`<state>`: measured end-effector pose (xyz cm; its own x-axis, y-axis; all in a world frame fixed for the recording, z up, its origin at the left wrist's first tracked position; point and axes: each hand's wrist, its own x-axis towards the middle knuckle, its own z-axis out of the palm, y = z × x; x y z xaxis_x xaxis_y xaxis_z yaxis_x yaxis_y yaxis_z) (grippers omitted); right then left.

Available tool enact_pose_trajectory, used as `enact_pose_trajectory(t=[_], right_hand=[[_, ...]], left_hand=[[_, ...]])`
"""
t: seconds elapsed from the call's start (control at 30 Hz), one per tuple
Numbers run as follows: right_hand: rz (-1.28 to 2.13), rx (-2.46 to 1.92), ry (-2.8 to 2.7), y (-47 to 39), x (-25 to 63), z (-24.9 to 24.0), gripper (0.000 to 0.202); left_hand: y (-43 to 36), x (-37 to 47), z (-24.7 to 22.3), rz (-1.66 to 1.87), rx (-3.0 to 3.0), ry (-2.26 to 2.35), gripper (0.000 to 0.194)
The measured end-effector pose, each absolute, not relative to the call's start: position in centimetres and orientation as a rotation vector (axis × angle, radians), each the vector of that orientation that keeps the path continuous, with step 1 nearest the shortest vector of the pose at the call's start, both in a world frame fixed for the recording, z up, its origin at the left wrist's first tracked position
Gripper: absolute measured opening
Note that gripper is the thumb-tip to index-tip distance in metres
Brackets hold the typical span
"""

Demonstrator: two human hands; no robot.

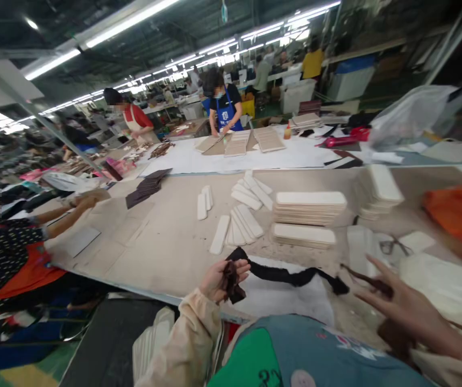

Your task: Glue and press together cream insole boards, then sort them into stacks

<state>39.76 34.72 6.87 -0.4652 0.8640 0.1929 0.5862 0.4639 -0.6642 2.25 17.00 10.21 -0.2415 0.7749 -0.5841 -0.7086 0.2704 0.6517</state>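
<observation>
My left hand, palm up over the table's near edge, holds a crumpled bunch of dark brown strips. Beneath and beside it a long black strip of cloth runs to the right across a white sheet. My right hand is blurred at the right, with index and thumb apart. A thin brown strip passes into its fingers, and more brown material hangs below the palm. What this material is made of cannot be made out.
White rounded-end pieces lie fanned and in stacks on the table. Dark pieces are at the far left. Clear plastic and orange cloth are at the right. Co-workers stand left and across the table.
</observation>
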Motion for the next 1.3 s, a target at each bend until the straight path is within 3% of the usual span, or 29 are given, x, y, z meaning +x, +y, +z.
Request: enact_pose_trajectory(t=[0.03, 0.17, 0.3, 0.4, 0.6, 0.83, 0.97, 1.2, 1.3], right_hand=[[0.741, -1.216, -2.26, 33.8, 38.6, 7.1, 0.075], [0.753, -0.85, -2.254, 30.8, 33.9, 9.2, 0.048], [0.846, -0.494, -2.337, 30.3, 31.4, 11.4, 0.054], [1.065, -0.592, -2.248, 30.0, 30.6, 12.5, 0.052], [1.461, -0.88, -1.893, 29.5, 30.1, 11.5, 0.017], [1.985, -0.752, -1.238, 28.8, 30.8, 9.5, 0.037], [2.198, -0.713, -1.023, 28.4, 31.7, 9.5, 0.033], [2.42, -0.603, -0.706, 29.0, 33.7, 10.1, 0.032], [2.513, -0.501, -0.602, 29.2, 34.1, 10.1, 0.033]], left_hand=[[18.0, 3.8, 10.5, 1.385, 0.051, 1.081, 0.029], [21.2, 8.7, 11.8, 1.331, 0.032, 0.826, 0.032], [23.5, 12.4, 13.0, 1.152, 0.113, 0.737, 0.033], [24.5, 14.7, 13.6, 1.148, 0.191, 0.746, 0.032], [24.5, 17.0, 13.3, 1.247, 0.358, 0.922, 0.034], [23.9, 16.7, 11.7, 1.263, 0.491, 1.135, 0.046], [23.7, 16.8, 11.5, 1.272, 0.632, 1.209, 0.047], [23.3, 15.7, 11.4, 1.189, 1.16, 1.59, 0.074], [23.3, 15.2, 12.2, 1.334, 1.526, 1.659, 0.072]])
